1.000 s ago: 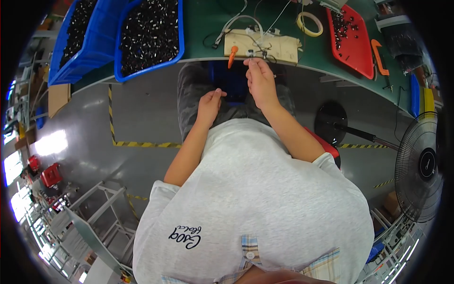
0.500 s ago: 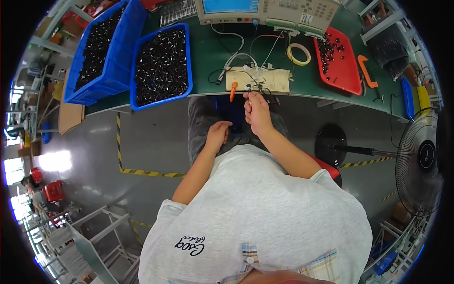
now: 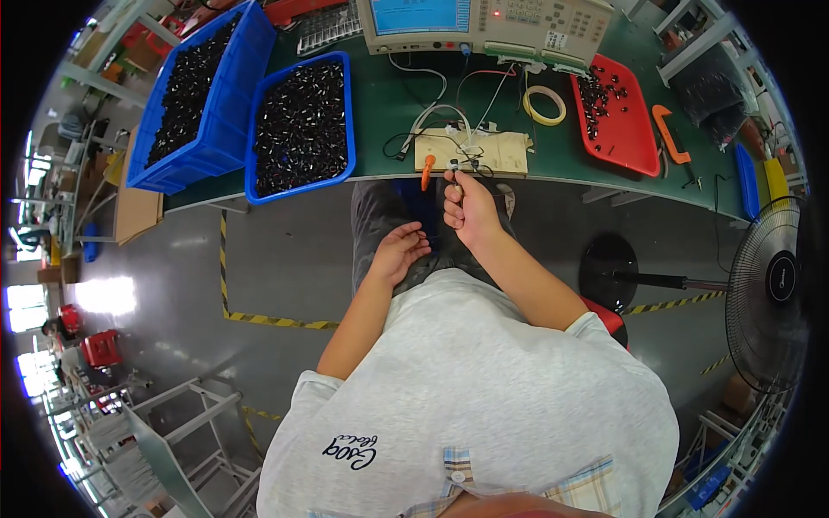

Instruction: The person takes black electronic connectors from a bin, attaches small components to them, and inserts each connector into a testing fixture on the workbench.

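Observation:
My right hand [image 3: 471, 207] is closed in a pinch at the front edge of the light wooden board [image 3: 509, 155]. Between its fingertips is a small electronic component [image 3: 454, 165], dark and silvery, though its exact kind is too small to tell. My left hand [image 3: 401, 254] hovers over my lap, below the table edge, with fingers apart and nothing visible in them. An orange-handled tool [image 3: 427, 172] sits at the board's left front. Thin wires and clips lie across the board.
Behind the board stands a bench meter [image 3: 544, 30] with a screen. To the left are a blue tray [image 3: 350, 129] and a blue crate [image 3: 194, 142], both full of small black parts. At right are a tape roll [image 3: 562, 108], a red tray [image 3: 635, 129] and a fan [image 3: 777, 281].
My left hand's fingers have spread and lifted slightly. The right hand stays at the board's front edge, its fingers a little shifted. The camera view has moved slightly.

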Demonstrator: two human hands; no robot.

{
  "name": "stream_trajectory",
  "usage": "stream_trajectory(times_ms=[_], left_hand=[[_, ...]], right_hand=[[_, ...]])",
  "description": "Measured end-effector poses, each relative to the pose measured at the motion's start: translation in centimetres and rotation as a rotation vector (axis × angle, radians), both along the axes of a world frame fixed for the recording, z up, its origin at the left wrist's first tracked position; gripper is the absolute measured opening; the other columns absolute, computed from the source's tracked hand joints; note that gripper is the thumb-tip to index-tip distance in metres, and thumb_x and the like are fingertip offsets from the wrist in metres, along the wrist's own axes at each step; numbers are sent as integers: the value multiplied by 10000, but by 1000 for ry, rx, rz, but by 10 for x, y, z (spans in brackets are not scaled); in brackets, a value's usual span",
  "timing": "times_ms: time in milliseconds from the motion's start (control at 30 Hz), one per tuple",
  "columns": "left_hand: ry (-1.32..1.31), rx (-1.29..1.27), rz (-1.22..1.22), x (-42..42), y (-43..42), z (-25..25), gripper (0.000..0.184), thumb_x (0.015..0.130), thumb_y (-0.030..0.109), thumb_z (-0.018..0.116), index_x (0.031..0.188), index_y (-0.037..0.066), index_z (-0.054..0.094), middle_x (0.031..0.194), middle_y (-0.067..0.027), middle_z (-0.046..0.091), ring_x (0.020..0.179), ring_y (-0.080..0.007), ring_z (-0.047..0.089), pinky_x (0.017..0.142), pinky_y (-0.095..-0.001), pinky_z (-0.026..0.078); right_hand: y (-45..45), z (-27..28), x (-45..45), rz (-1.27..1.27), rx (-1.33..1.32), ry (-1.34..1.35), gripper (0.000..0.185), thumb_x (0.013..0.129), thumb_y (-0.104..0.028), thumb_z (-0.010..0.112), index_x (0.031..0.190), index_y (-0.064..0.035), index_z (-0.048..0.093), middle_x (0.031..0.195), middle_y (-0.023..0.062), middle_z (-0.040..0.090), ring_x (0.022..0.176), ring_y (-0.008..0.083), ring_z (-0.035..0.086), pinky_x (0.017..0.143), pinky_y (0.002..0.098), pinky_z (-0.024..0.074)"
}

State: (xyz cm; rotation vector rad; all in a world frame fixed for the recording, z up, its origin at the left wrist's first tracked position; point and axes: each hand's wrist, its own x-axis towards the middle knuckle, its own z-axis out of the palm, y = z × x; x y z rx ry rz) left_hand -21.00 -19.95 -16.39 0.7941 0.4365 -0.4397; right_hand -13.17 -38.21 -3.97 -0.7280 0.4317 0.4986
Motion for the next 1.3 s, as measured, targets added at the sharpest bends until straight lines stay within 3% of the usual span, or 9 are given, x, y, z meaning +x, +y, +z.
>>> stream_trajectory(times_ms=[167, 300, 400, 700, 867, 1067, 1200, 1233, 1300], left_hand=[[1, 137, 38, 2, 3, 3, 212, 1047, 251, 577, 1157, 71, 585, 865, -45, 634, 579, -143, 571, 526, -293, 502], [76, 191, 97, 7, 1, 4, 327, 1059, 419, 528, 1014, 96, 554, 701, 4, 493, 498, -114, 428, 451, -274, 353], [135, 154, 170, 12, 8, 2, 370, 1064, 455, 494, 1022, 94, 565, 696, 7, 486, 502, -120, 429, 448, -288, 353], [41, 2, 322, 25, 18, -26, 243, 1059, 281, 536, 1176, 79, 605, 834, -4, 589, 652, -133, 561, 583, -312, 492], [-83, -88, 245, 20, 17, 4, 261, 1047, 206, 576, 1253, 45, 578, 935, -41, 661, 761, -139, 658, 687, -312, 597], [-120, -122, 167, 10, 23, 30, 257, 1049, 232, 578, 1254, 78, 577, 925, -24, 687, 733, -137, 681, 655, -291, 607], [-104, -137, 173, 2, 19, 34, 228, 1053, 286, 569, 1160, 88, 606, 858, -15, 673, 706, -140, 671, 630, -296, 592], [-96, -133, 173, 0, 16, 38, 229, 1055, 300, 565, 1135, 90, 611, 843, -14, 667, 702, -143, 668, 621, -298, 583], [-122, -111, 176, 7, 12, 50, 244, 1058, 323, 556, 1097, 91, 619, 817, -14, 654, 693, -149, 660, 608, -300, 565]], right_hand=[[-5, 0, 1, 46, -13, -13, 208, 1070, -293, 465, 1089, -111, 565, 668, -56, 441, 449, 58, 316, 399, 234, 250], [-11, -1, 2, 94, -1, 6, 209, 1074, -307, 466, 1095, -123, 563, 665, -63, 424, 453, 54, 317, 403, 229, 252], [-10, 5, 3, 107, -19, 19, 204, 1073, -314, 475, 1093, -131, 563, 656, -65, 409, 454, 55, 315, 406, 229, 249], [-12, 1, 0, 115, -90, -36, 209, 1069, -327, 499, 1113, -139, 580, 655, -73, 402, 462, 48, 308, 410, 227, 245], [-10, 3, -8, 107, -129, -27, 228, 1062, -351, 527, 1132, -144, 592, 620, -76, 359, 443, 43, 284, 399, 222, 232], [-5, -9, -25, 135, -341, -156, 311, 1018, -371, 618, 1176, -103, 630, 607, -96, 352, 425, 11, 272, 379, 222, 204], [-6, -55, -11, 177, -807, -251, 480, 1014, -363, 617, 1331, -6, 569, 696, -20, 506, 588, 69, 466, 527, 251, 377], [-14, -62, -7, 275, -764, -244, 463, 1020, -305, 580, 1373, -9, 540, 749, 18, 549, 685, 106, 511, 621, 260, 419], [-12, -53, -12, 327, -706, -382, 436, 1018, -255, 552, 1385, -21, 531, 749, 17, 542, 680, 103, 507, 613, 258, 415]])
